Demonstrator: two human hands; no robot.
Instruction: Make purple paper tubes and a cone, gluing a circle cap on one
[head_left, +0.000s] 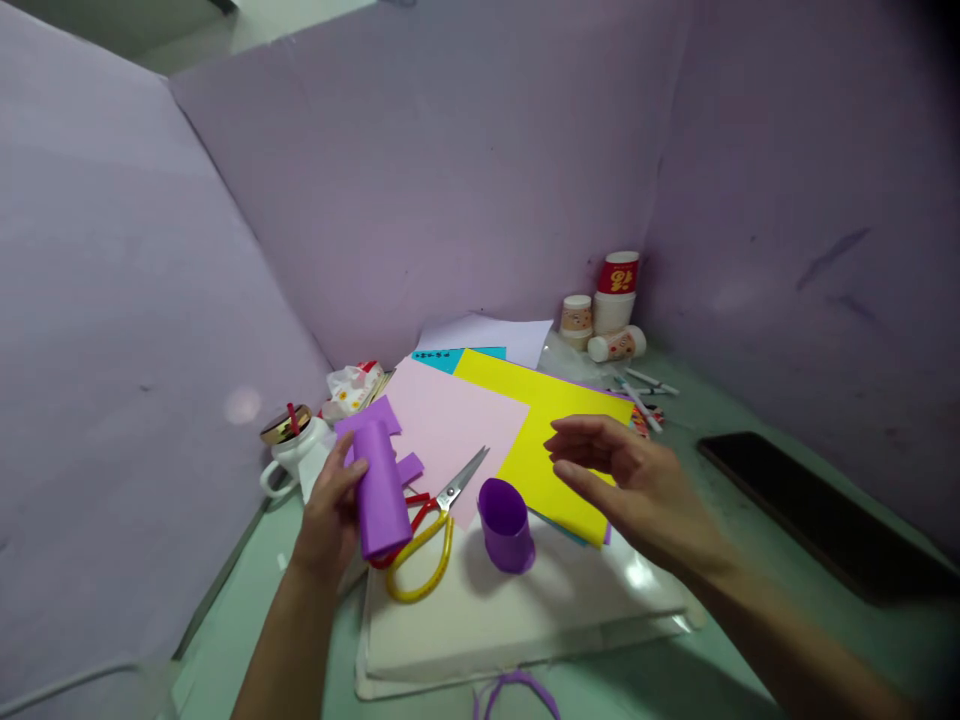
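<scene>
My left hand [335, 500] is wrapped round a rolled purple paper tube [380, 490], held tilted at the left above the work surface. My right hand [619, 470] hovers over the yellow paper [559, 440], fingers apart and holding nothing. Between the hands a shorter, darker purple paper tube [507, 535] stands upright on a white pad [480, 630], its top end open. A pair of scissors [450, 497] with yellow handles lies just left of it, blades spread. Red handles of a second pair show partly beneath, behind the held tube.
Pink paper [450, 420] lies behind the scissors, with purple scraps [409, 468] near it. A white mug [296, 455] stands at the left. Paper cups [616, 300] and pens [641, 405] are at the back right, a dark phone [817, 510] at the right. A purple strip [517, 680] lies in front.
</scene>
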